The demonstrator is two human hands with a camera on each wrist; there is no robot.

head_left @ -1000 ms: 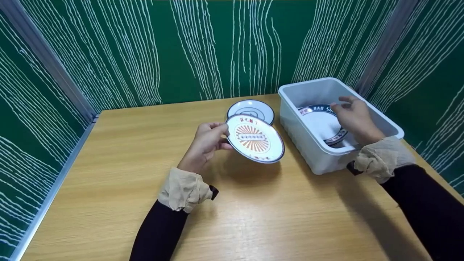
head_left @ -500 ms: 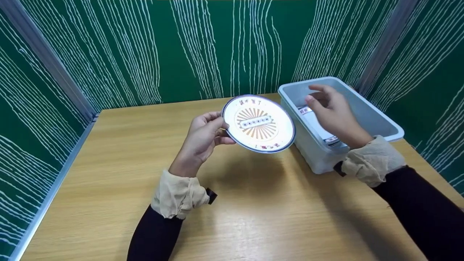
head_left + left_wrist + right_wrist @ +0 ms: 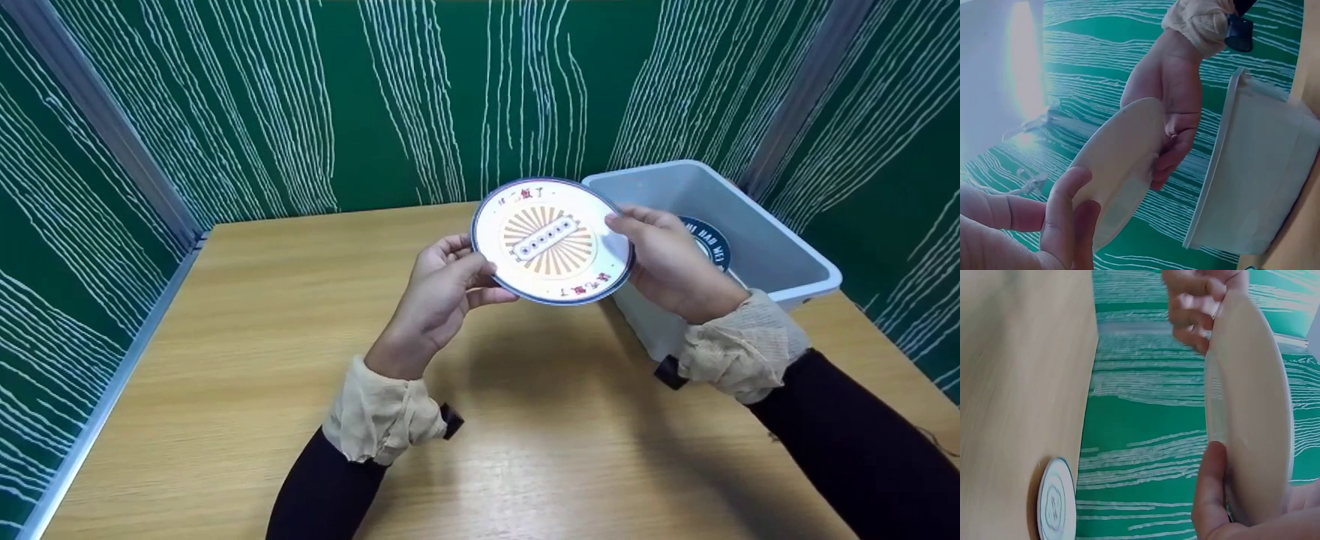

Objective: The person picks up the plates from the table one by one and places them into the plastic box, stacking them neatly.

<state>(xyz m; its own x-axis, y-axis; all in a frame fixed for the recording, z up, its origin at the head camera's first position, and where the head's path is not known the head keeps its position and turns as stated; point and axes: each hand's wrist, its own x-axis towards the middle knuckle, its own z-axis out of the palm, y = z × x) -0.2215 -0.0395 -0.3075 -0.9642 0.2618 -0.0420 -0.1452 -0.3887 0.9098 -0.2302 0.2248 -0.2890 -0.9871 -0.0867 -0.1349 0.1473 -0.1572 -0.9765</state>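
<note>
A white plate [image 3: 551, 240] with a blue rim, orange rays and red characters is held above the table, tilted toward the head camera. My left hand [image 3: 450, 300] pinches its left edge, thumb on the face and fingers beneath. On the opposite edge my right hand [image 3: 675, 259] grips the same plate, thumb over the rim. Both wrist views show its plain underside, with fingers of my left hand [image 3: 1067, 214] spread against it. A second, smaller-looking plate [image 3: 1057, 500] lies on the table in the right wrist view; in the head view the held plate hides it.
Right of the hands stands a grey-white plastic bin [image 3: 780, 259], with a dark-rimmed plate [image 3: 709, 236] inside, partly covered by my right hand. The wooden table [image 3: 300, 337] ends at a green wall [image 3: 397, 97] with white wavy lines.
My left hand has raised the plate and moved it slightly right, covering the plate on the table. The right hand has come out of the bin and taken hold of the plate's right edge.
</note>
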